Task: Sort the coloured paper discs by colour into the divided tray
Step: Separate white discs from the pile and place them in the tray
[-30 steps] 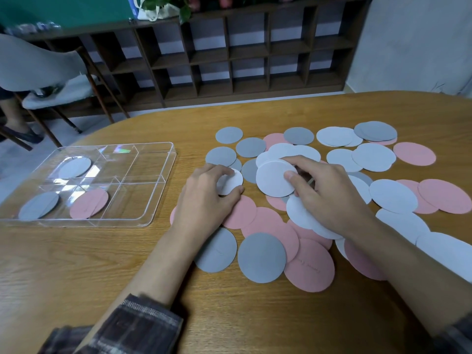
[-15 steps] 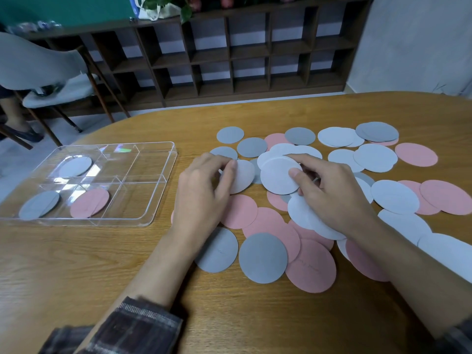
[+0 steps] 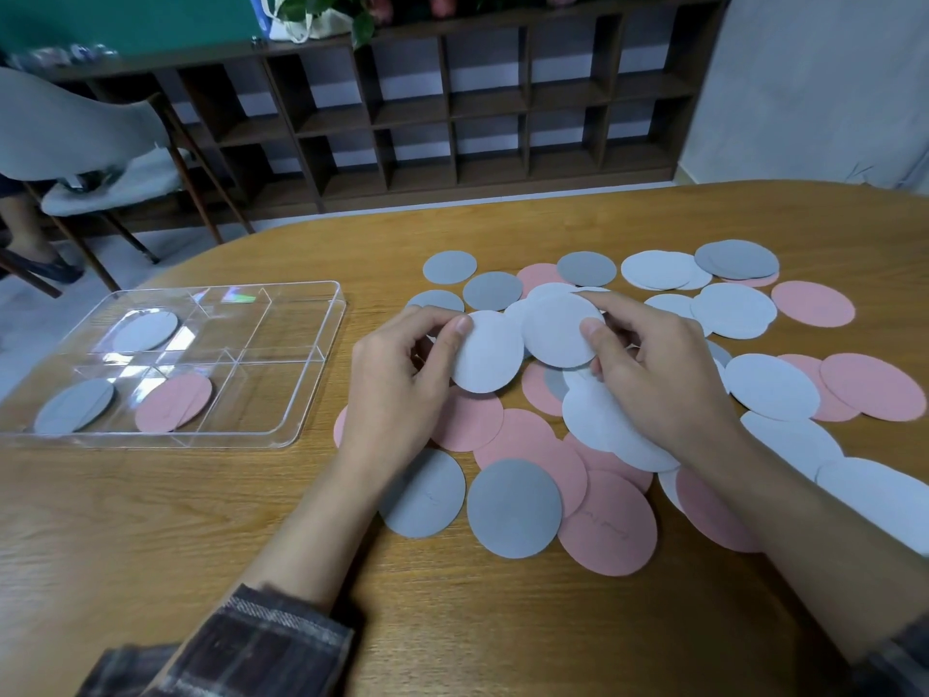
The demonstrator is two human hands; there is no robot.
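On the oval wooden table, right of centre in my head-camera feed, lay a loose heap of round paper discs in three colours: pale white, mid grey and soft pink. They looked flat, matte and much the same size, and many overlapped one another. A grey disc and a pink disc lay nearest me at the heap's front edge.

I saw the left hand pinching one white disc at its left edge, thumb on the face and fingers curled behind. It held the disc tilted up above the pink ones. The right hand pinched a second white disc at its right edge, with the thumb pressed on the face. The two held discs overlapped, the second in front of the first.

Well to the left, apart from the heap, stood the clear plastic divided tray. I made out three discs in it, each in its own compartment. A white one was in the far left compartment, a grey one in the near left, and a pink one just beside the grey.

A plaid sleeve covered the left forearm. Beyond the table stood a dark wooden cubby shelf and a grey chair.
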